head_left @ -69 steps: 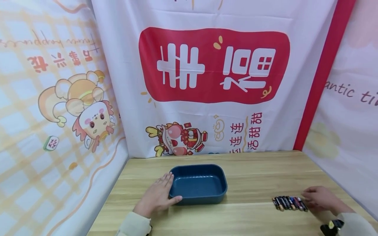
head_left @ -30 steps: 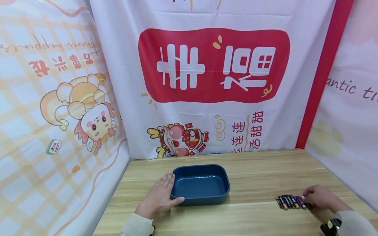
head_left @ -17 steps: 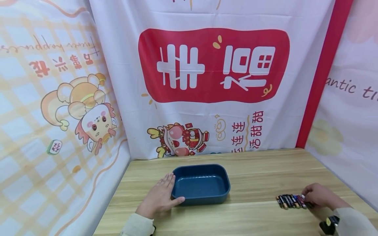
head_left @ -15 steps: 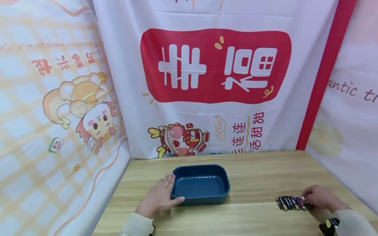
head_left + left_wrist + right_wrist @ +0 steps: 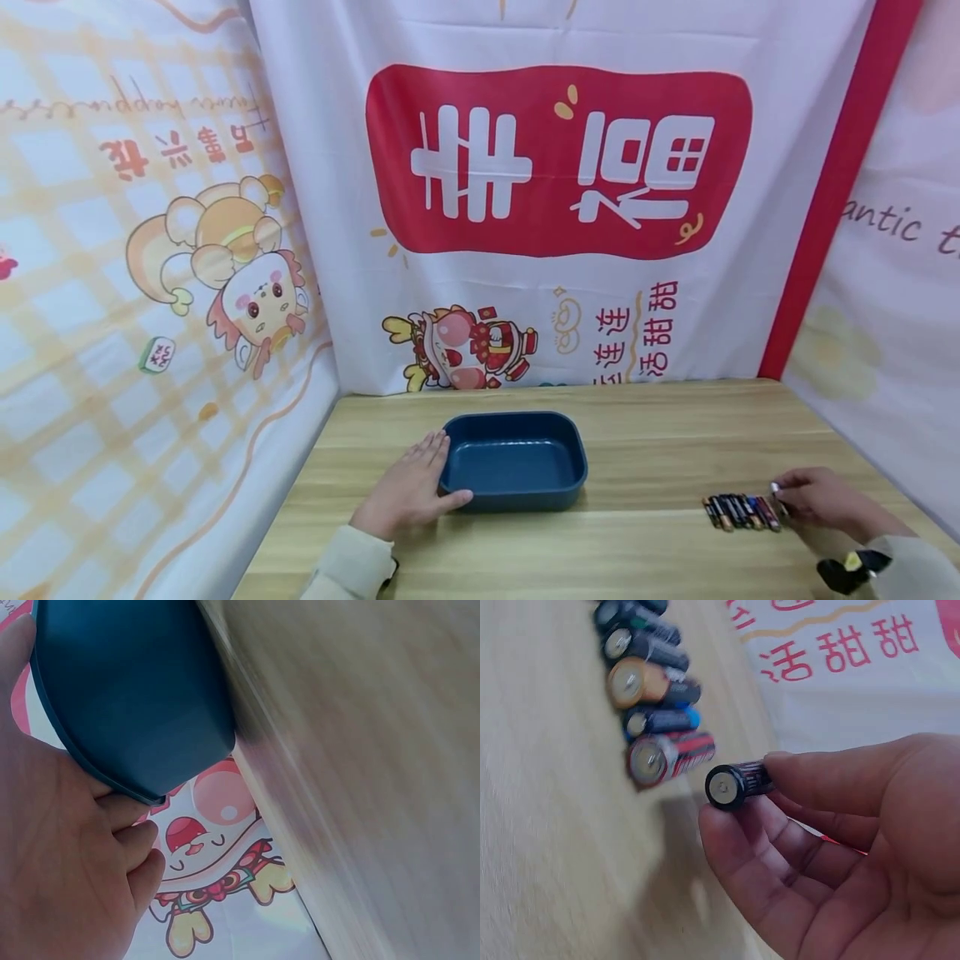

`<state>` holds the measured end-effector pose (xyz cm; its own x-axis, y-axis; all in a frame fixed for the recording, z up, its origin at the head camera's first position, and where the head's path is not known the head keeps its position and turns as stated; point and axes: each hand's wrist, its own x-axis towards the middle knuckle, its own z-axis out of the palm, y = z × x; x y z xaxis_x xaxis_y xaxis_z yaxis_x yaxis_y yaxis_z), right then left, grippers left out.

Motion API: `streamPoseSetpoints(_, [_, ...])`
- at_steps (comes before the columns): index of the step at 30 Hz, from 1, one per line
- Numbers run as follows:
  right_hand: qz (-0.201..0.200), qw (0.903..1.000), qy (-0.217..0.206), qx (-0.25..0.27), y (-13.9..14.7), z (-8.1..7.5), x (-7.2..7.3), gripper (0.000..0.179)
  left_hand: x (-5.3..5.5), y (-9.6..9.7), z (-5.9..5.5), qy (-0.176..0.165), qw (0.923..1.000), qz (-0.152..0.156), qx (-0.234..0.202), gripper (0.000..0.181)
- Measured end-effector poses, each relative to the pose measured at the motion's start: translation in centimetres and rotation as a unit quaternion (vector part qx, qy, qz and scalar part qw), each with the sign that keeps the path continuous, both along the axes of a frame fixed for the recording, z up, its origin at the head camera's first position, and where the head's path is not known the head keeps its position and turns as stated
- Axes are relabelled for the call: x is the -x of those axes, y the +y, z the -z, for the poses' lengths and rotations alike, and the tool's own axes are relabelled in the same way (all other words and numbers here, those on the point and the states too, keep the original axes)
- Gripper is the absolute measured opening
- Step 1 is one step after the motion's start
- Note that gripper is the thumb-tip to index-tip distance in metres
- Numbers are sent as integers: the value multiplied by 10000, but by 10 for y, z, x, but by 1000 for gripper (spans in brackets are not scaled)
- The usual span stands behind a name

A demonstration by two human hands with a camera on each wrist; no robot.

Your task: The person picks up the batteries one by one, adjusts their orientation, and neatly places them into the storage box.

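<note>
Right hand (image 5: 825,502): thumb and fingers closed in a pinch on a single black cylindrical battery (image 5: 735,784), a flat pale end facing the wrist camera. The remaining fingers curl loosely beneath and carry nothing that shows. The battery appears raised off the wooden tabletop (image 5: 637,554); a shadow falls on the wood below.

Just left of the pinch: row of batteries (image 5: 738,512), side by side. Nearest the fingers is a red-and-silver cell (image 5: 671,756), then a slimmer blue-ended cell (image 5: 662,721), then a copper-topped cell (image 5: 656,682). Exact count not readable.

Change: half a second ago the right fingers were down at the row's near end, with the pale tip against it. Now that tip sits higher, and a gap shows between battery and row. Judged meaning: one cell is separated and under control, not yet set down; the others remain in line.

Well to the left of the right hand: dark blue rectangular box (image 5: 517,502). Left hand (image 5: 408,487) rests against its left side, fingers extended along the wall, thumb spread at the near corner; position on the box unchanged, apparently steadying it.

Beyond both hands: printed cloth backdrop (image 5: 562,242).
</note>
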<state>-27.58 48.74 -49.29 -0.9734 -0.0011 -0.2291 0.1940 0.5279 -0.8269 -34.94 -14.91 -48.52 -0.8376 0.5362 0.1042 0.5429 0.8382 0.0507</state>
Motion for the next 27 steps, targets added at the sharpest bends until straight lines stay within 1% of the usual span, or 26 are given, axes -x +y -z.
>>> streamPoseSetpoints(6, [-328,9962,-8,813,-2,-6,0,38,0,-1,-2,-64,10000,-9,72,102])
streamPoseSetpoints(10, [-300,9946,43,990,-6,-8,4,39,0,-1,-2,-81,9999,-31,102,103])
streamPoseSetpoints(13, [-417,9926,146,1127,-10,-9,7,39,1,0,0,-68,9999,-53,109,104])
streamPoseSetpoints(18, [-587,9874,243,1449,-20,-13,14,32,2,3,2,-51,10000,-49,9,102])
streamPoseSetpoints(22, [-528,9859,296,1560,-30,-13,20,35,5,3,3,-35,10000,-77,-34,102])
streamPoseSetpoints(27, [-326,9852,332,1652,-49,-4,26,39,5,1,2,-65,10000,-55,9,103])
